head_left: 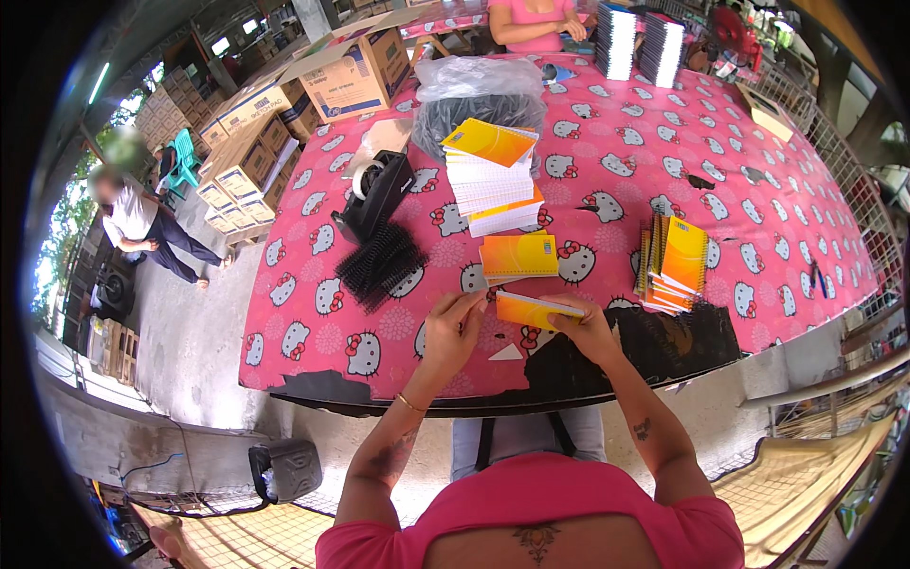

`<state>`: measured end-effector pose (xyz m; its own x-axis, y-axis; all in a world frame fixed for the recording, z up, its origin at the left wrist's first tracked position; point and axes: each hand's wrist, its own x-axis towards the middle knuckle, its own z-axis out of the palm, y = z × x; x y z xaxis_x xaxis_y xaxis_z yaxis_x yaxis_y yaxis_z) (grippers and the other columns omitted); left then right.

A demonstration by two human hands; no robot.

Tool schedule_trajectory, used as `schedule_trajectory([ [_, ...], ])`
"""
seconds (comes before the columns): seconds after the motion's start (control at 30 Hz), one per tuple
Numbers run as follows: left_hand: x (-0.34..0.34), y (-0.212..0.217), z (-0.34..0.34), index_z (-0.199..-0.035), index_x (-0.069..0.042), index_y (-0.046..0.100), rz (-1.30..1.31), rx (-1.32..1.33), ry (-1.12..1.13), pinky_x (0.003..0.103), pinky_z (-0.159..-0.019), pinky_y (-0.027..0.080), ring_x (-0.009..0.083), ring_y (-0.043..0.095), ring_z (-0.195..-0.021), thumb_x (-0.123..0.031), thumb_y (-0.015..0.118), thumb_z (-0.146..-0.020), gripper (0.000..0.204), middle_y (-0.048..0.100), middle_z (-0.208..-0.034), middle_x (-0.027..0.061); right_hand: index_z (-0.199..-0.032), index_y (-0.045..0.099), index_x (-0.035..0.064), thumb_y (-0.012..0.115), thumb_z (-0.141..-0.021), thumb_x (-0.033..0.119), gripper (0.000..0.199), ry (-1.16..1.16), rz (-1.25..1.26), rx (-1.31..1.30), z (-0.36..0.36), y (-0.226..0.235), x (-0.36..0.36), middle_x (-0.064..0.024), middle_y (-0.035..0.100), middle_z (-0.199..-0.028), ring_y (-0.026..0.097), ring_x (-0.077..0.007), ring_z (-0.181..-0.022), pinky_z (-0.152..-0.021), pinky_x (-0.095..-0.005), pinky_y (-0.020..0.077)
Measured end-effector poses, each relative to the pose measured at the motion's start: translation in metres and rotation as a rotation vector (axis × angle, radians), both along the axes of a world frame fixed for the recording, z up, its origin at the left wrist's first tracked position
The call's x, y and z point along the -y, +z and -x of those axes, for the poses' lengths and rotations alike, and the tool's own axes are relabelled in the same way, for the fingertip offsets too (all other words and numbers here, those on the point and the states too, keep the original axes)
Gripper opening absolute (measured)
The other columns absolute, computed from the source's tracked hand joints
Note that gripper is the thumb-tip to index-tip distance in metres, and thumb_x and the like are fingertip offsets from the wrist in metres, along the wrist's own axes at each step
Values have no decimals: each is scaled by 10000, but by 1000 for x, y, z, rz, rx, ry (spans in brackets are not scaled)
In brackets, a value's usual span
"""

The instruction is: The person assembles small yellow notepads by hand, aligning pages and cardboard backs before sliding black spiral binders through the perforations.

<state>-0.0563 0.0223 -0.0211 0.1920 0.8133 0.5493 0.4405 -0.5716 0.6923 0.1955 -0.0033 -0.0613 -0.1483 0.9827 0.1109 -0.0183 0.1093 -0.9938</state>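
My right hand (588,332) grips a small yellow-orange notepad (527,311) by its right end, close to the table's near edge. By the notepad's left end, my left hand (455,327) has its fingers pinched together; whatever they hold is too small to make out. Just beyond lies a short stack of yellow-covered pads (519,256). Farther back, a taller, fanned pile of white-paged pads (488,185) has a yellow cover on top. Black plastic binding coils (381,267) lie heaped to the left. At the right, several spiral-bound notepads (675,261) stand in a leaning bundle.
A black tape dispenser (374,199) sits beyond the coils. Behind it are a clear plastic bag (479,90) and cardboard boxes (353,81). Pliers (818,280) lie at far right. Across the pink table (626,199) a person (531,24) works; another person (142,213) walks at left.
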Motion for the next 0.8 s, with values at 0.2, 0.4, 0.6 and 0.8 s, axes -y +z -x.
schedule_trajectory([
  [0.2, -8, 9, 3, -1078, -1, 692, 80, -75, -36, 288, -608, 514, 192, 652, -720, -17, 684, -878, 201, 657, -860, 106, -1226, 653, -2, 630, -943, 42, 287, 23, -24, 26, -3, 1, -1, -41, 689, -1140, 615, -97, -1007, -882, -253, 501],
  [0.4, -21, 11, 6, -1080, -27, 665, -127, -129, -205, 316, -601, 498, 210, 636, -733, -38, 702, -870, 213, 625, -856, 98, -1225, 647, -16, 651, -944, 73, 295, 87, 22, -47, -4, 7, 3, -56, 688, -1141, 620, -110, -1024, -905, -257, 499],
  [0.6, -20, 32, 5, -1031, -31, 645, -3, -229, -304, 376, -669, 517, 311, 647, -793, -81, 685, -887, 157, 624, -924, 121, -1236, 630, -36, 661, -946, 98, 322, 107, 12, -57, -5, 13, 7, -72, 678, -1150, 625, -123, -1040, -911, -257, 499],
  [0.8, -26, 36, 7, -1174, -51, 589, 23, -422, -304, 452, -811, 481, 336, 606, -998, -164, 700, -872, 341, 589, -1105, 152, -1267, 623, -18, 624, -966, 80, 316, 99, -3, -25, 2, 28, 15, -47, 685, -1130, 605, -89, -1008, -878, -247, 496],
])
